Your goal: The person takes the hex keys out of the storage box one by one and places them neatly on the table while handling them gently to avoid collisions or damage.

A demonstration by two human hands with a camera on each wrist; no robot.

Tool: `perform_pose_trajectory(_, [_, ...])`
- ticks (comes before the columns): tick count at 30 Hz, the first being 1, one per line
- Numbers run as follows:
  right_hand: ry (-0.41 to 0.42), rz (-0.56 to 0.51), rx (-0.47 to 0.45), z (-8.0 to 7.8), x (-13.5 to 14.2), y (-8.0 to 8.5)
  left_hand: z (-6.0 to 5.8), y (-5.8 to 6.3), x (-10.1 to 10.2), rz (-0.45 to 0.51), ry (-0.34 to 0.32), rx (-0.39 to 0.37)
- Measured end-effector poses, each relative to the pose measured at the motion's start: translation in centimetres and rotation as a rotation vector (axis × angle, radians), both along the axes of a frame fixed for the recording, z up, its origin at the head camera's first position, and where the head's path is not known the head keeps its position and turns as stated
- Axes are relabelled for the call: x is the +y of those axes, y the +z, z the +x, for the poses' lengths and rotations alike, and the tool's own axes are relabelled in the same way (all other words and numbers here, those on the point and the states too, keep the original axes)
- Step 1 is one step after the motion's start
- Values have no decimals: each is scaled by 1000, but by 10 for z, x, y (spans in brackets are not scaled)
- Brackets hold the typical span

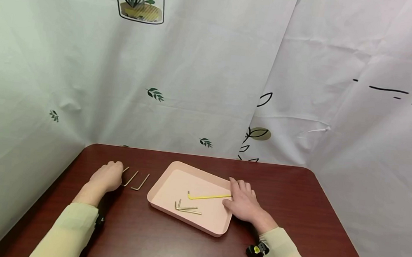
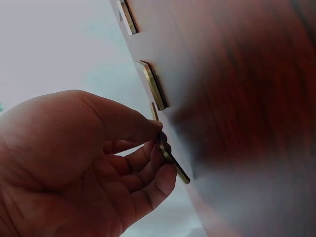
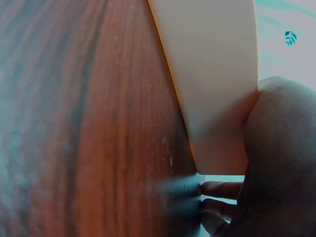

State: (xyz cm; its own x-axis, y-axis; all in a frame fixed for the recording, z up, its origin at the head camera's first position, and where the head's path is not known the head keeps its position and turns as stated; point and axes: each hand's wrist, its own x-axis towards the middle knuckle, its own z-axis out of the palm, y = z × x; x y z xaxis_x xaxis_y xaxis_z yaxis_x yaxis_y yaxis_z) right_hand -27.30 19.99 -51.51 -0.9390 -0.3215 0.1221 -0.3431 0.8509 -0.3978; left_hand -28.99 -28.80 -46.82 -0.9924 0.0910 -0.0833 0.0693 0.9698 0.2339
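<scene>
Hex key [image 2: 177,168] in left grip [image 2: 84,160], between thumb and fingers

The glossy reddish-brown table [image 1: 164,248] carries a shallow pink tray [image 1: 174,183] and, left of it, two L-shaped metal keys [image 1: 143,181].

No lettering or numbers can be read.

Pale-yellow sleeves [image 1: 67,229], black wrist cameras [image 1: 252,252]
</scene>
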Motion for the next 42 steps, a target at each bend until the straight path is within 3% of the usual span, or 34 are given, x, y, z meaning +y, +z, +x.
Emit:
perform_pose_trajectory(12, [-1, 8, -1, -1, 0, -1, -5, -1, -1, -8, -13, -17])
perform_pose_trajectory(30, [-3, -11, -1, -1, 1, -3, -2, 3, 0, -27, -52, 5])
perform_pose_trajectory(42, [-1, -15, 4, -1, 1, -3, -2, 2, 4, -7, 7, 23])
